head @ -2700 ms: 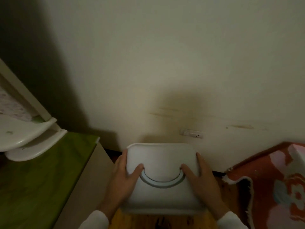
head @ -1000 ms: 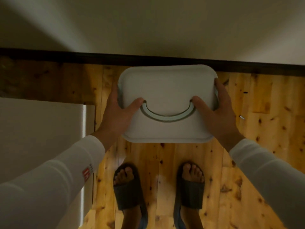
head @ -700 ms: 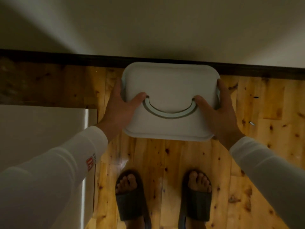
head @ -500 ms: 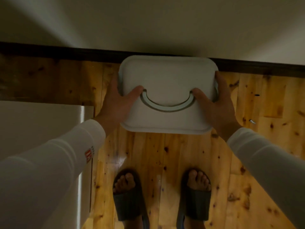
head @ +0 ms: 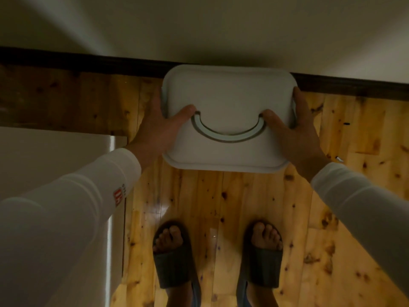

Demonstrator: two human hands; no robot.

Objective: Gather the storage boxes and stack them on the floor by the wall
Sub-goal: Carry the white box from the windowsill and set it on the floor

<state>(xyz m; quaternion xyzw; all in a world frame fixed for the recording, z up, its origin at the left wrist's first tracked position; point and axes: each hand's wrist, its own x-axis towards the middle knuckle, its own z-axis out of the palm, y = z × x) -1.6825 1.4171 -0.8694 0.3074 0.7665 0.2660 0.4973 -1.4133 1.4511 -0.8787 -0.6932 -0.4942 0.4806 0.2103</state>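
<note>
Both hands grip the white storage box [head: 225, 96] by its short sides: left hand [head: 159, 129] on the left edge, right hand [head: 294, 134] on the right, with the thumbs curled onto the lid at either end of the recessed, semicircular grey handle [head: 228, 138]. The box lies between the hands, over the knotty wooden floor [head: 221, 196] at the wall [head: 199, 29]. Its far edge now covers the dark baseboard [head: 88, 63], which it cleared a second ago. The lid is smooth, rectangular and round-cornered.

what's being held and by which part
The white storage box, by its sides: left hand on the left side, right hand on the right, thumbs on top at the ends of the handle.
</note>
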